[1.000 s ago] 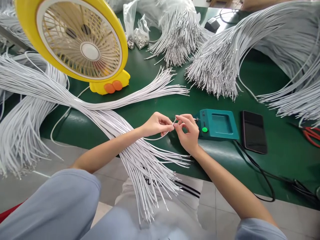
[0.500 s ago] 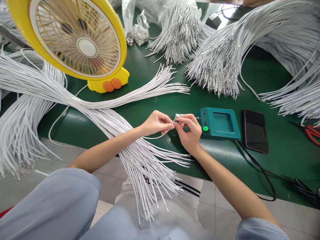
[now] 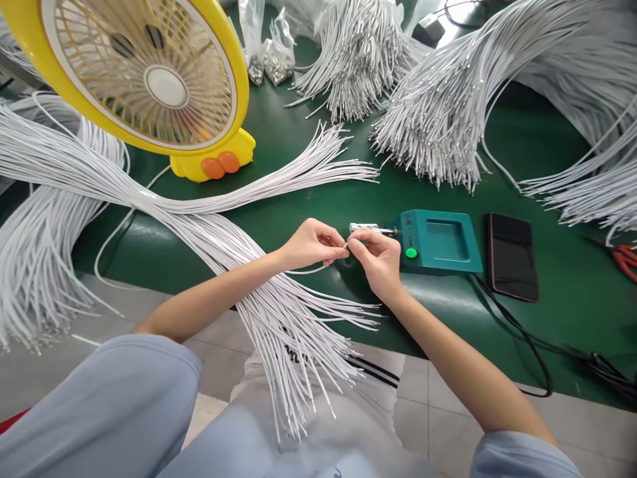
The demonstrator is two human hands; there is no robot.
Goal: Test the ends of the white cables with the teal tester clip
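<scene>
My left hand (image 3: pixel 318 242) pinches a thin white cable (image 3: pixel 311 271) near its end, the thumb and forefinger closed on it. Fingertip to fingertip with it, my right hand (image 3: pixel 375 255) is closed on the tip of the same cable; the tip itself is mostly hidden. Just behind my right fingers a small metal-and-white attachment (image 3: pixel 365 228) sticks out on a rod from the teal machine (image 3: pixel 442 259), which has a green button (image 3: pixel 411 253). Beneath my left forearm lies a fanned bundle of white cables (image 3: pixel 293 332), its ends hanging over the table edge towards my lap.
A yellow fan (image 3: pixel 239 73) stands at the back left. Clear bags of small metal parts (image 3: pixel 279 63) lie behind it. More cable bundles (image 3: pixel 432 119) fill the back. Right of the machine are a phone (image 3: pixel 512 255), black cords (image 3: pixel 527 345) and red-handled pliers (image 3: pixel 624 262).
My right hand's fingers have come down and away from the machine's attachment, which now shows more fully, and have closed in on the cable tip at my left fingers. The view has shifted slightly.
</scene>
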